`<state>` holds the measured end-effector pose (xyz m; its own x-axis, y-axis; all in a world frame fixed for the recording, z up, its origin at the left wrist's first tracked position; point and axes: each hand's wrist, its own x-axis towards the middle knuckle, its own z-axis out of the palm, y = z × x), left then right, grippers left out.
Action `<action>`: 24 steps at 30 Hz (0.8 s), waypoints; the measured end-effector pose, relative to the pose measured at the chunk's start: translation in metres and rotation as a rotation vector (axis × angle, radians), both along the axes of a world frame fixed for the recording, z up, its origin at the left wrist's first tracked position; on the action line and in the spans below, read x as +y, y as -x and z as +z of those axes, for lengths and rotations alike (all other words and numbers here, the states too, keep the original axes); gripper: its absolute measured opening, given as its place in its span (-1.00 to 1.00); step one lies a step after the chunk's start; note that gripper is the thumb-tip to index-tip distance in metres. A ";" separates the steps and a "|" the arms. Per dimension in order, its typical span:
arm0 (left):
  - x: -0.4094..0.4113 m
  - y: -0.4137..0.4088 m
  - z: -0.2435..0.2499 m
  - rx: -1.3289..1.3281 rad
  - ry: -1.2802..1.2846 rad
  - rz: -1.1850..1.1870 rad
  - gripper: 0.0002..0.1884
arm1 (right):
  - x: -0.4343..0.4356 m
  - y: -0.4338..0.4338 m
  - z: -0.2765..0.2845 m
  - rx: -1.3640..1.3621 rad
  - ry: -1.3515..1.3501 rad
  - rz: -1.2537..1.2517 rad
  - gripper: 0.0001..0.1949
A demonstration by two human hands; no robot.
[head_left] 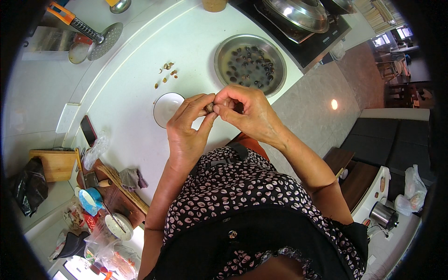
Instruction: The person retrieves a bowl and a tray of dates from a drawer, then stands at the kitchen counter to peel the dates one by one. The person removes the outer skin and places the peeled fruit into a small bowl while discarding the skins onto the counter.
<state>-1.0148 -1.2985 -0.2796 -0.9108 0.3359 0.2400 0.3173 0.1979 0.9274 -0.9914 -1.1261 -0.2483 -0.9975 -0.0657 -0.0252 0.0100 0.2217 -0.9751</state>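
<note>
A small brown, mottled rounded food piece (209, 107) sits between my two hands. My left hand (190, 117) pinches it from the left with thumb and fingertips. From the right, my right hand (243, 105) grips it with thumb and forefinger; something dark brown (239, 107) shows by its curled fingers. Partly behind my left hand stands a white bowl (167, 109) with a dark rim; its visible inside is bare. Beyond my right hand, a steel basin (217, 70) holds cloudy liquid with many small dark rounded pieces (249, 64). Small brown scraps (168, 66) lie on the white counter (133, 91).
An induction cooktop (304, 57) with a lidded pan (297, 14) stands past the basin. At left are a phone (88, 130), a plastic bag (96, 150), a straw brush (122, 189) and a grey cloth (130, 179). A skimmer (106, 40) hangs on the wall.
</note>
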 end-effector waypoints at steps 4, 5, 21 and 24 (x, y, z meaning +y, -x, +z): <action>0.000 -0.001 -0.004 0.027 0.022 0.029 -0.59 | 0.000 0.000 0.001 0.012 -0.010 0.002 -0.94; 0.000 -0.001 -0.004 0.042 0.030 0.031 -0.60 | 0.000 0.000 0.001 0.003 -0.008 0.004 -0.94; 0.002 -0.001 0.003 0.182 0.143 0.031 -0.62 | -0.005 0.001 0.002 -0.031 -0.053 -0.028 -0.92; 0.005 -0.003 0.003 0.240 0.127 0.043 -0.62 | -0.007 0.002 0.004 -0.002 -0.100 -0.062 -0.89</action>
<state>-1.0122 -1.2939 -0.2763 -0.8470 0.3395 0.4090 0.5139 0.3262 0.7934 -0.9932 -1.1335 -0.2448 -0.9995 -0.0015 -0.0307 0.0287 0.3165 -0.9481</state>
